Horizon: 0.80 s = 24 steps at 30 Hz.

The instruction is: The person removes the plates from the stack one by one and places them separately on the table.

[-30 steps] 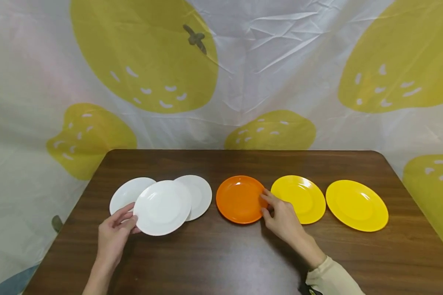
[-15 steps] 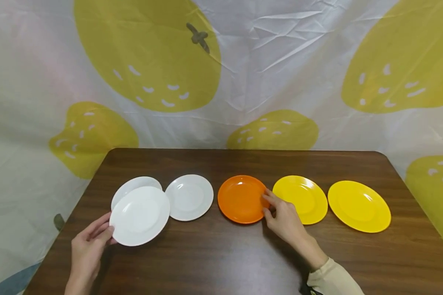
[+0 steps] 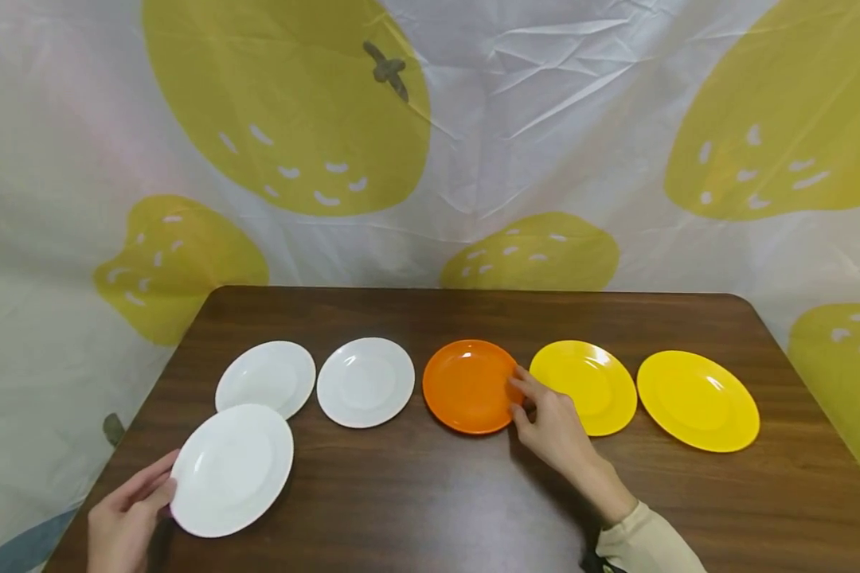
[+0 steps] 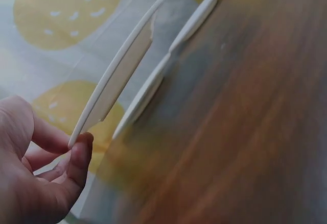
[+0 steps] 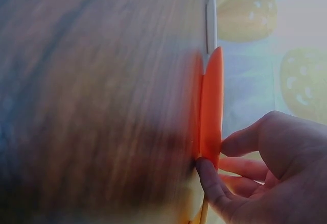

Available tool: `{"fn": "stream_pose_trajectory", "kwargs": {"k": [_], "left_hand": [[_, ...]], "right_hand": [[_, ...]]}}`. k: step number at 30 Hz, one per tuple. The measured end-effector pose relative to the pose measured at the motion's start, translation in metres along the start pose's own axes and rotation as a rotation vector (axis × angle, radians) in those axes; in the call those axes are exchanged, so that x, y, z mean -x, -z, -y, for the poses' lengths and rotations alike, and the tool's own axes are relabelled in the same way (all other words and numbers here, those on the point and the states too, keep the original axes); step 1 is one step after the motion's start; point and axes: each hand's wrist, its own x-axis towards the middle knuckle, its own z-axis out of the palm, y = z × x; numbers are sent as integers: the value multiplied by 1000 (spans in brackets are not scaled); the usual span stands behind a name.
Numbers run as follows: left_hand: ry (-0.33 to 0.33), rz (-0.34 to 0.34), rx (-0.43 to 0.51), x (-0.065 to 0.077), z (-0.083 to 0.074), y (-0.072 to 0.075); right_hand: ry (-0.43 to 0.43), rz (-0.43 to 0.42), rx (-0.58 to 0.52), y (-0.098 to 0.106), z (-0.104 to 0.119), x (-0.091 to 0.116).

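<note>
My left hand pinches the left rim of a white plate between thumb and fingers. In the left wrist view that plate is raised above the table, its underside showing. Behind it lie two more white plates, one at the far left and one nearer the middle. At the table's centre is an orange plate, and my right hand grips its right rim. The right wrist view shows the thumb and fingers on either side of the orange rim.
Two yellow plates, one beside the right hand and one farther right, lie on the brown wooden table. A white cloth printed with yellow fruit hangs behind the table's back edge.
My left hand has carried the white plate leftward and toward me, off the two white plates it overlapped. The right hand and orange plate have stayed put.
</note>
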Motion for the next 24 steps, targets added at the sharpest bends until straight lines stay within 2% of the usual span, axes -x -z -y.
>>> {"fn": "stream_pose_trajectory", "kwargs": {"k": [6, 10, 16, 20, 24], "left_hand": [[49, 0, -166, -4, 10, 13], [67, -12, -238, -7, 18, 16], [49, -28, -261, -10, 26, 16], [65, -48, -251, -10, 25, 15], [80, -86, -296, -8, 21, 11]], "right_hand": [[4, -5, 4, 1, -1, 1], [10, -10, 6, 1, -2, 1], [11, -19, 6, 1, -2, 0], [10, -12, 11, 1, -1, 0], [14, 1, 3, 2, 0, 0]]}}
